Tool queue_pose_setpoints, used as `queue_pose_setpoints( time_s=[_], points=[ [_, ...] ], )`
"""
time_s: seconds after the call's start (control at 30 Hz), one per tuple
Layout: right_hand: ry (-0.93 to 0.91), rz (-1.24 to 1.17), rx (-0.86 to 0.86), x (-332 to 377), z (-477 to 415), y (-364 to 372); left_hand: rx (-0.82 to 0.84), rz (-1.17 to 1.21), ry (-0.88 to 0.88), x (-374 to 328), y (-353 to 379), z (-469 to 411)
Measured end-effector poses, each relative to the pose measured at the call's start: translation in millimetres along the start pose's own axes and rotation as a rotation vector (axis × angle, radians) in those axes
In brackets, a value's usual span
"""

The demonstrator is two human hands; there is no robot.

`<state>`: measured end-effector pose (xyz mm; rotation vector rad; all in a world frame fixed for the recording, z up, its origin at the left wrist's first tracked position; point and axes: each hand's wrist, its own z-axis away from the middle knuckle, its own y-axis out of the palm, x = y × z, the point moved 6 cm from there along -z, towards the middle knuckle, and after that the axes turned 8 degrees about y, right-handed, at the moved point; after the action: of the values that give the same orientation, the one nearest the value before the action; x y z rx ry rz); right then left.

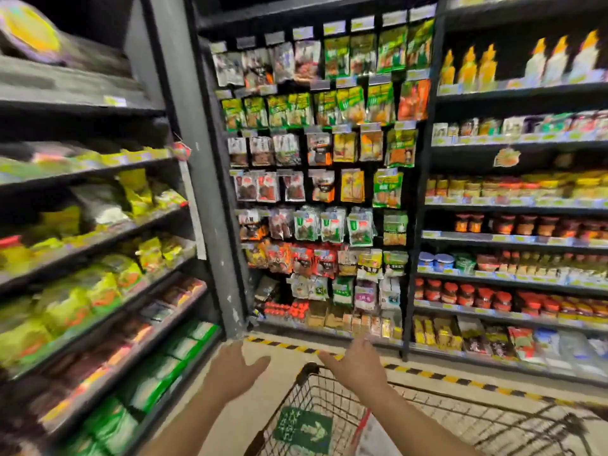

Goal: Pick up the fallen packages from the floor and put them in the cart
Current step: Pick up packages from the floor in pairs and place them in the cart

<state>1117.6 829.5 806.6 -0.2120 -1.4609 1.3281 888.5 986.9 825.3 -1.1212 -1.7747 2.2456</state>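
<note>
Both of my hands are raised in front of me with fingers spread and nothing in them. My left hand hovers left of the cart's front corner. My right hand is above the front rim of the black wire cart, which fills the lower right. Something white with a red edge lies inside the cart. I see no fallen packages on the strip of floor that shows.
Shelves of bagged goods line the left side. A pegboard wall of hanging snack packets faces me, with jars and bottles on shelves to the right. Yellow-black hazard tape runs along the pale floor. A green arrow sticker shows through the cart.
</note>
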Motion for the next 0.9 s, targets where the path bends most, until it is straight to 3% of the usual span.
queue_pose_setpoints(
  time_s=[0.2, 0.4, 0.63, 0.9],
  points=[
    [-0.246, 0.137, 0.11, 120, 100, 75, -0.124, -0.039, -0.225, 131, -91, 116],
    [-0.545, 0.315, 0.261, 227, 227, 171, -0.273, -0.085, -0.539, 245, -163, 295],
    [-1.012, 0.559, 0.363, 301, 398, 252, -0.432, -0.135, -0.966, 337, -183, 521],
    [-1.531, 0.626, 0.508, 290, 601, 288, -0.574, -0.143, -1.455, 249, -156, 749]
  ],
)
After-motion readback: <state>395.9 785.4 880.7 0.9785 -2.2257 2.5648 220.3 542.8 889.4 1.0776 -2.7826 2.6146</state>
